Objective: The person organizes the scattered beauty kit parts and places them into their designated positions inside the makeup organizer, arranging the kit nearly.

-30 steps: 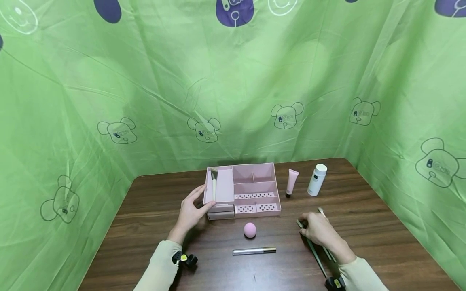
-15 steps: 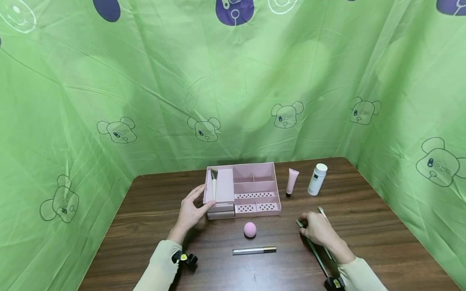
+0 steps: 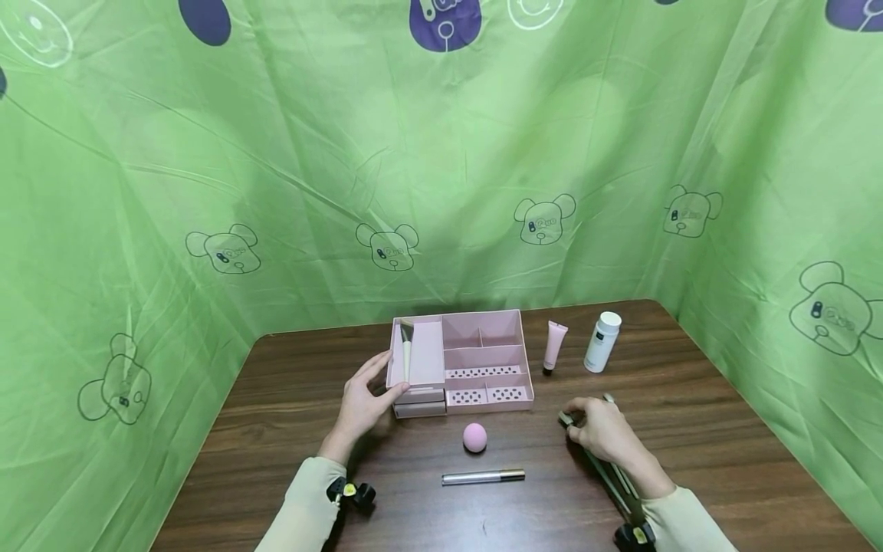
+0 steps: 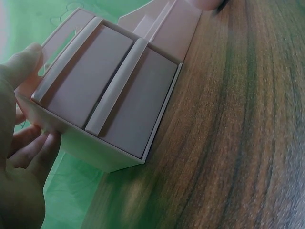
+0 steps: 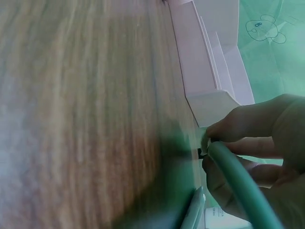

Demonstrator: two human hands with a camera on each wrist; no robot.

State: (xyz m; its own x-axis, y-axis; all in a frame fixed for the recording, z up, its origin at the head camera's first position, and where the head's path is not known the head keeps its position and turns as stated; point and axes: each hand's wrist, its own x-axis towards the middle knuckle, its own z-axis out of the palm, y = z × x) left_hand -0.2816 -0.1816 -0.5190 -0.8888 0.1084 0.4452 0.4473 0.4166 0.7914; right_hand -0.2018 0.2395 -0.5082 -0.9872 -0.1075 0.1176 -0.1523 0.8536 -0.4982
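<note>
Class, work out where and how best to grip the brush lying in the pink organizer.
Probably pinch the brush mid-handle from above: it is slim and lies lengthwise in the pink organizer, bristles at the far end, a wall close on its left.

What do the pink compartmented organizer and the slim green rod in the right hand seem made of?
Pink compartmented organizer: likely matte plastic, given thin, smooth, evenly coloured walls. Slim green rod: satin-looking, perhaps plastic or painted wood; smooth, even colour, no visible grain.
</note>
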